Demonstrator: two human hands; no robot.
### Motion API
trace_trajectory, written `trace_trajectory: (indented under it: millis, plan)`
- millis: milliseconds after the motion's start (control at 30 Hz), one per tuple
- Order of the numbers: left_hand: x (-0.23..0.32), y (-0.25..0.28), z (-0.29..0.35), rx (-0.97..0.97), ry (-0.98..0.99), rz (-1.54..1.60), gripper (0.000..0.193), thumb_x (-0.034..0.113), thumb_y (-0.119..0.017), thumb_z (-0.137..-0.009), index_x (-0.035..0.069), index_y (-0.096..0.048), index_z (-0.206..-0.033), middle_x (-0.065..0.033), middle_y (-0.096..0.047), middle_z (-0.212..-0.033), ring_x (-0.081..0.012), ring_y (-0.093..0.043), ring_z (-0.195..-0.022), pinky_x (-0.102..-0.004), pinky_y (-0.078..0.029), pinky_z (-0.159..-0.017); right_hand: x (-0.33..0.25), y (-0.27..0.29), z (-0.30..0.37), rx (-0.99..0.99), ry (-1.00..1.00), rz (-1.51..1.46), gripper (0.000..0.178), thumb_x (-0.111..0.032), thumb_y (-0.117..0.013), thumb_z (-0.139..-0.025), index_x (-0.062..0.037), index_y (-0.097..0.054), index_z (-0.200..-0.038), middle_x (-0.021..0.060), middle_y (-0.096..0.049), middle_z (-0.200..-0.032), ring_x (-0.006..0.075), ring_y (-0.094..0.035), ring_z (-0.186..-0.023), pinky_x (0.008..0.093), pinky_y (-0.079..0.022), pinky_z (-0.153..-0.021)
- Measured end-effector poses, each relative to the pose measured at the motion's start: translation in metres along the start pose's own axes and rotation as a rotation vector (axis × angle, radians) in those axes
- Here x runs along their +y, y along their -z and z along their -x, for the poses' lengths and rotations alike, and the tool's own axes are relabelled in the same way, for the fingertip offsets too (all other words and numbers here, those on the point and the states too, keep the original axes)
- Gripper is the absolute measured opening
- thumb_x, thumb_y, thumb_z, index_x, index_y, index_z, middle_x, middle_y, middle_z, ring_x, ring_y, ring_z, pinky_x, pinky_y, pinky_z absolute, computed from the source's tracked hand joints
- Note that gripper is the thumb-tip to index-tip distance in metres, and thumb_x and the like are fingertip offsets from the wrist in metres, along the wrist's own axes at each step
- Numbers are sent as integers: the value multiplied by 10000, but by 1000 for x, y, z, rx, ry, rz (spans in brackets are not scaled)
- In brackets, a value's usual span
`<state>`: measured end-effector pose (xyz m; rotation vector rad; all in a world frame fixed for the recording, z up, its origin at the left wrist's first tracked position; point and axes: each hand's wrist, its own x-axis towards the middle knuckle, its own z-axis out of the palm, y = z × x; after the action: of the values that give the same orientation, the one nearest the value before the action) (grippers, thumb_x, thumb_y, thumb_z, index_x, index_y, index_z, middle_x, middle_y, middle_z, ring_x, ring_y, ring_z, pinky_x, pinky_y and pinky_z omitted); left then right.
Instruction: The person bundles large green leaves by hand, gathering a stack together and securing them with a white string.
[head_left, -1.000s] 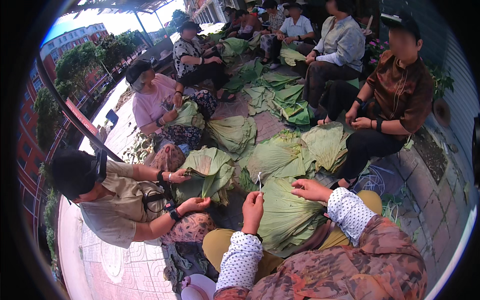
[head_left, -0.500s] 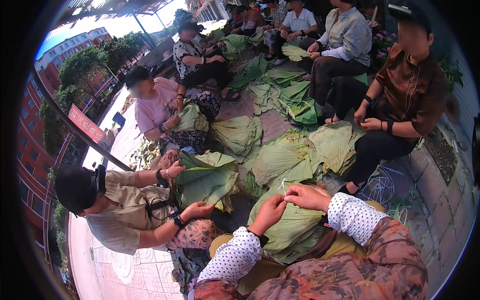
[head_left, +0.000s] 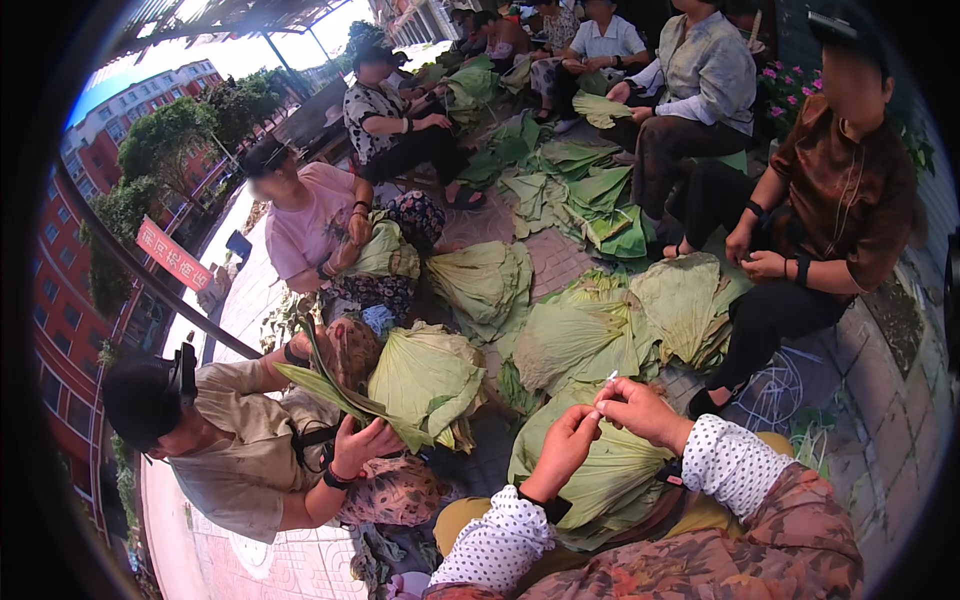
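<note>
My left hand and my right hand meet in front of me with fingertips pinched together. Both hold a thin white string, whose short end sticks up above the fingers. Much of the string is hidden in the grip. Beneath my hands, a stack of large folded lotus leaves, yellow-green and fan-shaped, lies across my lap. My sleeves are white with dark dots, and each wrist has a black band.
Further leaf stacks lie just ahead on the paving. To the left, a seated person handles a leaf. Loose white strings lie on the ground at right, near another seated person. Several others sit in rows beyond.
My hands stay pinched on the string, and its upright end now looks shorter. The view has shifted slightly. The person at left has turned the leaf edge-on and lifted it off the stack.
</note>
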<state>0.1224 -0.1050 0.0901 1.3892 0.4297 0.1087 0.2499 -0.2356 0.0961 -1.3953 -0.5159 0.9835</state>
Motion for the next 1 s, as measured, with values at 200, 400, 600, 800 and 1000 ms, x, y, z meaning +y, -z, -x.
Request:
trace_trajectory:
  millis: [200,400,600,800,1000]
  plan:
    - [-4,4,9,5,6,-41,165,178,-559,-1032,28,-626,-1047,13,-593,-809,-65,-524,-725,-210,-422,-661,-5,-7,10,-9,43,53,168,-175,-652,-958,-36,-593,-1032,5,-620,-880,82,-564,-742,255,-484,-650]
    - [-14,4,20,32,51,-49,177,188,-588,-1018,23,-641,-1056,15,-605,-810,-62,-534,-729,-210,-426,-664,5,3,16,31,24,-17,219,-211,-641,-975,-20,-601,-1074,11,-626,-867,75,-572,-720,234,-481,-597]
    - [9,18,18,135,-60,-85,170,174,-609,-1002,18,-648,-1059,13,-622,-830,-67,-549,-764,-221,-435,-713,-21,-3,9,25,69,-107,176,-151,-619,-984,-12,-620,-1092,6,-618,-889,74,-578,-753,233,-495,-659]
    - [20,6,8,109,-98,-12,158,143,-627,-988,24,-643,-1091,17,-645,-937,-67,-564,-816,-229,-456,-764,-18,-2,6,-20,62,-132,190,-143,-567,-1005,-8,-619,-1128,14,-624,-911,75,-594,-807,236,-516,-693]
    - [18,2,10,124,-147,52,124,121,-629,-982,29,-647,-1063,17,-642,-925,-62,-544,-787,-219,-440,-728,-16,-10,12,-47,83,-129,192,-139,-555,-1010,-9,-613,-1139,22,-623,-953,77,-593,-815,232,-516,-684]
